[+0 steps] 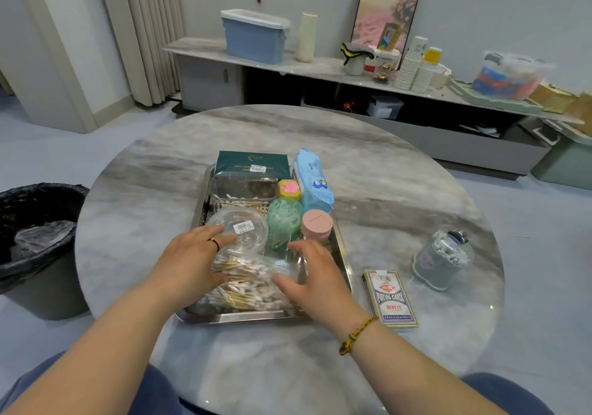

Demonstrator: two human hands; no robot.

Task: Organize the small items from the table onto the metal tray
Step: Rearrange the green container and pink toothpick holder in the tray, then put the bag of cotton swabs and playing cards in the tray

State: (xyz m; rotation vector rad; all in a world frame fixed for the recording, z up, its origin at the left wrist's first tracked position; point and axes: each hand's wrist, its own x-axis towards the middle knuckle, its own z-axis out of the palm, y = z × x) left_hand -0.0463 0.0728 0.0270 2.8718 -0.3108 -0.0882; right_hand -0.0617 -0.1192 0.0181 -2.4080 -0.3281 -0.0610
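Both hands are down on the clear bag of cotton swabs (pixel 250 281) lying at the near end of the metal tray (pixel 344 254) on the round marble table (pixel 384 184). The left hand (pixel 189 261) lies spread flat against the bag's left side, fingers reaching toward a clear round tub (pixel 246 227); the right hand (pixel 315 278) cups the bag's right edge, fingers loosely curled. Behind them the tray is crowded with a green pack (pixel 253 164), a blue wipes packet (pixel 312 179) and a pink-lidded jar (pixel 317 224). A box of playing cards (pixel 390 297) and a swab jar (pixel 440 262) sit on the table, right of the tray.
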